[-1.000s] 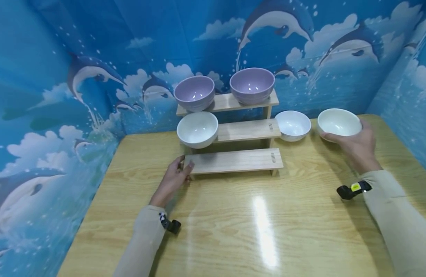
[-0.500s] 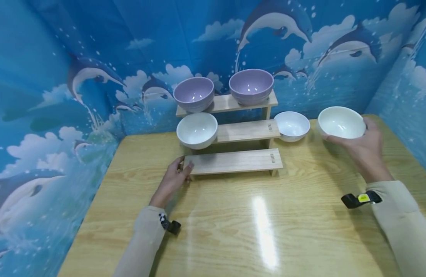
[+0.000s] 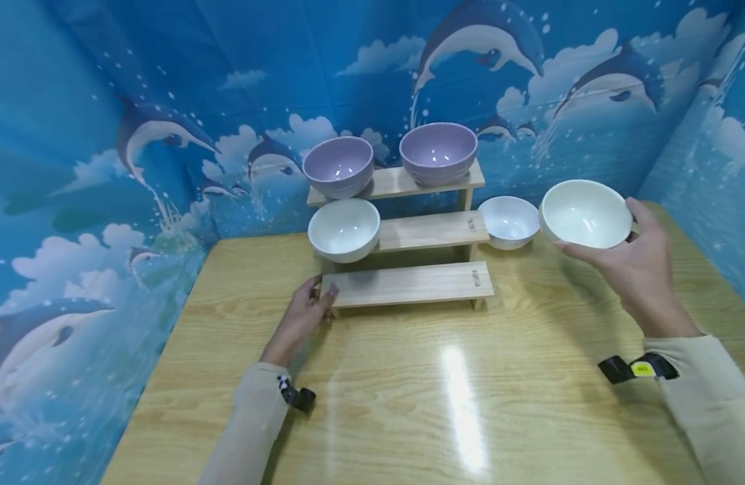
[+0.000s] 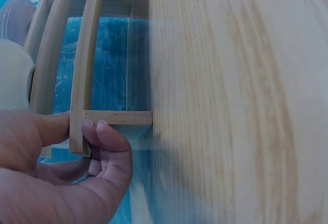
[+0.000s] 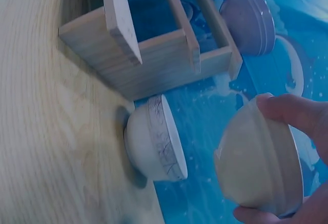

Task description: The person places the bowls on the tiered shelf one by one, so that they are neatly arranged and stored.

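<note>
My right hand [image 3: 642, 269] grips a white bowl [image 3: 585, 214] by its side and rim, and in the right wrist view the held bowl [image 5: 256, 162] hangs above the table. With thumb and curled fingers, my left hand [image 3: 301, 313] holds the left end of the lowest step of a three-tier wooden stand [image 3: 409, 283]; the left wrist view shows the pinched board [image 4: 82, 80] closely. Two purple bowls [image 3: 339, 167] [image 3: 439, 153] stand on the top step. Another white bowl [image 3: 345, 230] sits at the left of the middle step.
A smaller white bowl [image 3: 509, 222] with a patterned outer band rests on the table [image 3: 397, 404], just right of the stand. A blue dolphin-print cloth [image 3: 257, 67] lines the back and sides.
My right hand has lifted the white bowl off the table and brought it nearer, tilting it slightly. The left hand keeps its hold on the stand.
</note>
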Motion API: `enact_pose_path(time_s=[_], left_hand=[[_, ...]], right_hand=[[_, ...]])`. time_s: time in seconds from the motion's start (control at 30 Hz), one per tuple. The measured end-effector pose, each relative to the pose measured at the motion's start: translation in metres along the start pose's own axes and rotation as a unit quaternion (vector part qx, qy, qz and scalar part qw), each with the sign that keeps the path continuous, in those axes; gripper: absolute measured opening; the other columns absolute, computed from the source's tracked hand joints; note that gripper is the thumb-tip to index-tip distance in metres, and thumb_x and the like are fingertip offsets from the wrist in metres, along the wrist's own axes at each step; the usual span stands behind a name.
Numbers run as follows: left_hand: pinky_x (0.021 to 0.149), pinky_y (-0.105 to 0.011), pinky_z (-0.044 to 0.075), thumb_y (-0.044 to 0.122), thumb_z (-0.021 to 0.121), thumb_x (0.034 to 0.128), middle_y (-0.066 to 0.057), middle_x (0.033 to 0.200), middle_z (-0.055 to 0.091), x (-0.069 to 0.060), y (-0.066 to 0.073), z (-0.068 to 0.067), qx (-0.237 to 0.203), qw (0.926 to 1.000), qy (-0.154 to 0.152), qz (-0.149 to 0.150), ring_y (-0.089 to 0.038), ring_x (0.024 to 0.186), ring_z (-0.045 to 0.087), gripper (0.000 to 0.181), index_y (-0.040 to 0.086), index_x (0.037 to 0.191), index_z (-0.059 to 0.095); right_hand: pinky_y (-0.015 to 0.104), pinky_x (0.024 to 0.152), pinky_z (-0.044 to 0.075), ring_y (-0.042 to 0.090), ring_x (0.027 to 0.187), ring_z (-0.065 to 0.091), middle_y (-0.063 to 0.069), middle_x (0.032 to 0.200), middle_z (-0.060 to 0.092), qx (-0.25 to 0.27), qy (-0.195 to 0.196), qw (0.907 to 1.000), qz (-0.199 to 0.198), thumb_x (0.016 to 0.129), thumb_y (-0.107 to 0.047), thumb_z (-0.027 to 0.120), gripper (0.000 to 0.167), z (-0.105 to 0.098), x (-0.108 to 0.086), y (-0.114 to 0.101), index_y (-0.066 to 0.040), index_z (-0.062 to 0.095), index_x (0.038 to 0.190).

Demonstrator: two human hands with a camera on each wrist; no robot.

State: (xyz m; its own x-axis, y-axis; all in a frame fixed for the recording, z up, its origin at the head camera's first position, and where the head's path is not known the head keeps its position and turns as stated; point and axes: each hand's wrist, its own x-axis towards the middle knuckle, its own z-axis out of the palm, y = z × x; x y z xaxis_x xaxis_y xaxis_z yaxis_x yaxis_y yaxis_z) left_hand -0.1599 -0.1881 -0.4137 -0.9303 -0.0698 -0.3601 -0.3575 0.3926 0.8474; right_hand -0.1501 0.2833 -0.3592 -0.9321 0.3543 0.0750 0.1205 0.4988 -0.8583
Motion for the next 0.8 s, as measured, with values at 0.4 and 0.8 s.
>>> enact_pose_path(time_s=[0.4, 0.8], left_hand=[[0.075, -0.032, 0.054, 0.035, 0.054, 0.1061, -0.012, 0.117, 0.049, 0.002, -0.001, 0.002, 0.0, 1.0, 0.002, -0.005, -0.019, 0.083, 0.058, 0.069, 0.013, 0.162, 0.02], [0.075, -0.032, 0.055, 0.032, 0.053, 0.1068, -0.013, 0.116, 0.049, 0.0, -0.001, 0.002, 0.003, 1.0, 0.003, 0.002, -0.019, 0.083, 0.058, 0.069, 0.011, 0.162, 0.019]], right_hand=[[0.004, 0.073, 0.043, 0.04, 0.145, 0.033, 0.012, 0.165, 0.021, 0.024, -0.022, 0.998, -0.055, 0.075, -0.025, 0.093, 0.119, 0.006, -0.019, -0.023, -0.017, 0.014, 0.164], [0.06, 0.097, 0.048, 0.042, 0.144, 0.035, 0.014, 0.164, 0.022, 0.027, -0.048, 0.9929, -0.105, 0.074, -0.025, 0.094, 0.12, 0.024, -0.036, -0.039, -0.015, 0.015, 0.164]])
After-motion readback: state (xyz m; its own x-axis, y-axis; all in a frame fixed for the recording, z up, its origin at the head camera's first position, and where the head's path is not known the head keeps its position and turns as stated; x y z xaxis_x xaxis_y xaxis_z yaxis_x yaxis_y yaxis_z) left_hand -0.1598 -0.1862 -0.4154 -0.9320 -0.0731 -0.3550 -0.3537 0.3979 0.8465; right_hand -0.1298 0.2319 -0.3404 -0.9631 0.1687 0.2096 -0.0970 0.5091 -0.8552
